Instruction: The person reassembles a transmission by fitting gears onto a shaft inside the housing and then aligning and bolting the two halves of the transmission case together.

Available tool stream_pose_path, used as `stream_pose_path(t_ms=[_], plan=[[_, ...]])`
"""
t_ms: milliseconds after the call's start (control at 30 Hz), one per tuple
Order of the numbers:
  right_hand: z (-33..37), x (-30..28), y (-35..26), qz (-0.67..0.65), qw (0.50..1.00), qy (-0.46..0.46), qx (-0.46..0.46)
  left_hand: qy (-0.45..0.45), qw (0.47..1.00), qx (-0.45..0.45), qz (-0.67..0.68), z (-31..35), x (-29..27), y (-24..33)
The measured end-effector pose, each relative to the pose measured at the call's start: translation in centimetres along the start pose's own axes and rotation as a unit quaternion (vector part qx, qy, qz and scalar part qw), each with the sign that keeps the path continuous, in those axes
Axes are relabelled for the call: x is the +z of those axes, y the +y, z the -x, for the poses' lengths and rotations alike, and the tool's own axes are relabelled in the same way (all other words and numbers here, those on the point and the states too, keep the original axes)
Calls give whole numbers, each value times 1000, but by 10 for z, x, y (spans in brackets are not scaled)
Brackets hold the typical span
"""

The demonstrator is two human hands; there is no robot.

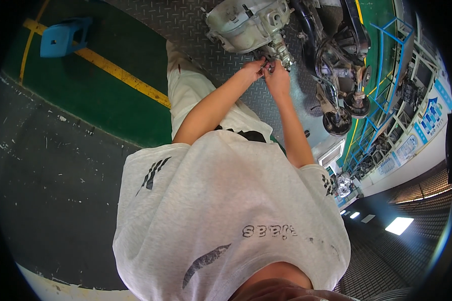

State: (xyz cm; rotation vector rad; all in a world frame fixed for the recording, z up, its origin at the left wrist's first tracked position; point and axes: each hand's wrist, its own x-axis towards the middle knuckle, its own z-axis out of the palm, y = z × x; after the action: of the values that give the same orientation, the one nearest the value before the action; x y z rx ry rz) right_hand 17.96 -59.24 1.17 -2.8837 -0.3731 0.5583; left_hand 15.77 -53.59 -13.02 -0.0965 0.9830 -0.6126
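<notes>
Both of my hands are close together at the lower edge of a large pale metal gearbox housing [246, 27], which lies on a dark diamond-plate surface [186, 25]. My left hand [254, 69] has its fingers pinched together. My right hand [277, 73] is closed beside it, with the fingertips nearly meeting those of the left. A small dark piece shows between the fingertips, too small and too covered to name. Just above my right hand, a narrow metal fitting [281, 50] juts from the housing.
To the right lie greasy vehicle suspension parts [336, 75] with black tubes and round ends. A blue plastic stool [60, 40] stands on the green floor at the far left, by a yellow line [125, 78]. Blue metal railing [386, 65] and shelving with parts run along the right.
</notes>
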Motion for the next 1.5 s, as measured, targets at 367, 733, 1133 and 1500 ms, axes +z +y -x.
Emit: stream_pose_path(t_ms=[367,733,1133,1500], plan=[[12,21,3,-133,985,37,103,60,996,56,33,18,21,-29],[7,24,6,-120,979,152,67,24,995,56,-74,17,6,-22],[-2,-3,12,-11,996,9,88,45,999,-2,-20,13,7,-16],[0,-21,5,29,999,-23,-30,16,1000,1,10,4,0,-11]])
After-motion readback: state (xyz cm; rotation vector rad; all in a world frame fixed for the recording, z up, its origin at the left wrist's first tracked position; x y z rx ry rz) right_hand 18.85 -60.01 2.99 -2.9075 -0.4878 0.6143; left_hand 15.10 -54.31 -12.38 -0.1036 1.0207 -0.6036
